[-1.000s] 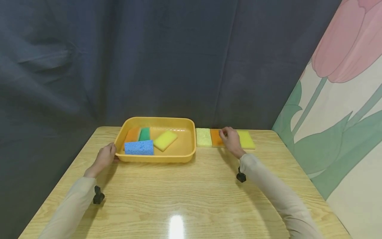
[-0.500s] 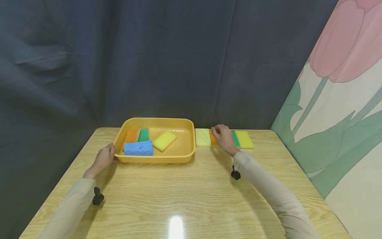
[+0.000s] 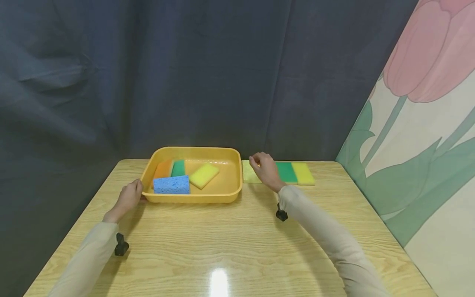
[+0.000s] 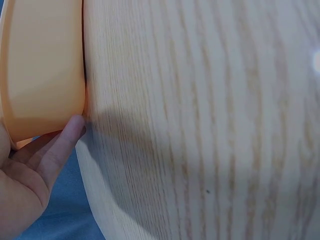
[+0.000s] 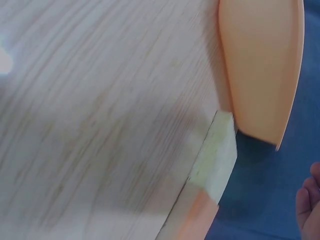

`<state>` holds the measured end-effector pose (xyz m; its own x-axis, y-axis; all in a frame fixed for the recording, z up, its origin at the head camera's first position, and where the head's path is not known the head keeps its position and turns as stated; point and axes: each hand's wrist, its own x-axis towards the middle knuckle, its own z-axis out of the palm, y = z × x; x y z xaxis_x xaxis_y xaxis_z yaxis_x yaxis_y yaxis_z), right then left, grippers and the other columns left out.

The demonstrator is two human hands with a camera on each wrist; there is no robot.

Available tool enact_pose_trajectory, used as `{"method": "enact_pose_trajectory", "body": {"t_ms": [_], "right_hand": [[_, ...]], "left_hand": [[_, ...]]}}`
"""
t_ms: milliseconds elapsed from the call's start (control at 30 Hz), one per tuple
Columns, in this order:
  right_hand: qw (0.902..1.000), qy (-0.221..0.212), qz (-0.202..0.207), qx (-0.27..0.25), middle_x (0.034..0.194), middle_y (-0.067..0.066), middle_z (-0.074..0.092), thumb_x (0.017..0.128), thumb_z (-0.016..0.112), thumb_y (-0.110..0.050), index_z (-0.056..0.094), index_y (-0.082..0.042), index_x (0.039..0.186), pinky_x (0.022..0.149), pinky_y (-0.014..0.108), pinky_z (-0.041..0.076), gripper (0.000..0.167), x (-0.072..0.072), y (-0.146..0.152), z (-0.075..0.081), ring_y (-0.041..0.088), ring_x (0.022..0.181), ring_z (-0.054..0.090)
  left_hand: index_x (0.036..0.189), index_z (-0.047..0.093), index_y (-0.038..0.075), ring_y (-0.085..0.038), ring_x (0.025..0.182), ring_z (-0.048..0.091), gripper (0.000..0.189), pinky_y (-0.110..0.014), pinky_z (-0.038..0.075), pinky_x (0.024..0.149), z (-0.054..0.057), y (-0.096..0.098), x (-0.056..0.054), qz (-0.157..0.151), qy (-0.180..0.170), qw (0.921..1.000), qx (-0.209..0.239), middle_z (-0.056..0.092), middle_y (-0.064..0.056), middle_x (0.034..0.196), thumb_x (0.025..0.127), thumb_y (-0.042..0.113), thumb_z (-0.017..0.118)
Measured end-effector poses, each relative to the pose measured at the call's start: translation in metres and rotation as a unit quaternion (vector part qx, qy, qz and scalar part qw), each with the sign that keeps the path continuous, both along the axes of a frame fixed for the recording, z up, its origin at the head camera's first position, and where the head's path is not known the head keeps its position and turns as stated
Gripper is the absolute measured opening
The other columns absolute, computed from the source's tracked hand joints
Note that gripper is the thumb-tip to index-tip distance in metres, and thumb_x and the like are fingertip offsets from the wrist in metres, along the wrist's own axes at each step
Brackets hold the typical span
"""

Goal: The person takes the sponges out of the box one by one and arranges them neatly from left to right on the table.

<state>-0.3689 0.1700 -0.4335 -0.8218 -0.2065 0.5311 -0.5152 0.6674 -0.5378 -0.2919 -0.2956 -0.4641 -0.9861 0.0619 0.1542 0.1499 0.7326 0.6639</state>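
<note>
My left hand [image 3: 128,196] grips the left end of a yellow plastic tray [image 3: 193,199]; in the left wrist view its fingers [image 4: 62,150] lie against the lower wall. Inside the tray are a blue sponge [image 3: 171,185], an orange one, a green one and a yellow sponge [image 3: 204,175]. To its right, a row of sponges lies along the table's back edge: pale yellow sponge [image 3: 249,173], orange sponge [image 5: 197,220], green sponge [image 3: 287,172], yellow sponge [image 3: 303,173]. Over the row hovers my right hand [image 3: 268,173], loosely curled and holding nothing, hiding the orange sponge in the head view.
The wooden table [image 3: 200,239] reaches back to a dark blue curtain [image 3: 208,74] behind the tray and sponges. A wall with painted tulips [image 3: 419,177] borders the right side. Black wrist cameras hang below both sleeves.
My right hand has moved left along the row, uncovering the green sponge and now covering the orange one. My left hand and the tray stay in place.
</note>
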Motion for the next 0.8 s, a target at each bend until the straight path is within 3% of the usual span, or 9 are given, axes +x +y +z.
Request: {"method": "enact_pose_trajectory", "body": {"t_ms": [300, 533, 800], "right_hand": [[0.9998, -0.004, 0.012, 0.012, 0.088, 0.009, 0.065, 0.102, 0.057, -0.018, 0.07, -0.003, 0.095, 0.075, 0.038, 0.048, 0.021, -0.003, -0.027, 0.004, 0.024, 0.082, 0.056], [0.9989, -0.001, 0.042, 0.018, 0.091, 0.01, 0.065, 0.102, 0.056, -0.018, 0.07, -0.002, 0.098, 0.077, 0.039, 0.049, 0.021, 0.0, -0.04, 0.009, 0.028, 0.085, 0.058], [0.9969, 0.013, 0.075, 0.02, 0.09, 0.008, 0.064, 0.102, 0.057, -0.017, 0.069, -0.003, 0.097, 0.077, 0.037, 0.048, 0.02, -0.002, -0.054, 0.007, 0.022, 0.082, 0.056]], "left_hand": [[0.097, 0.051, -0.013, -0.044, 0.082, 0.068, 0.042, -0.043, 0.061, 0.064, 0.002, 0.001, 0.001, 0.003, 0.006, 0.9999, -0.016, 0.061, -0.031, 0.089, 0.108, 0.013, 0.021], [0.116, 0.048, -0.02, -0.043, 0.085, 0.069, 0.046, -0.039, 0.062, 0.067, 0.0, 0.001, 0.001, -0.007, -0.018, 0.9991, 0.039, 0.057, -0.04, 0.104, 0.109, 0.016, 0.019], [0.116, 0.048, -0.02, -0.043, 0.085, 0.069, 0.048, -0.041, 0.062, 0.068, 0.002, 0.002, 0.004, -0.007, -0.015, 0.9994, 0.029, 0.057, -0.039, 0.106, 0.109, 0.017, 0.018]]}}
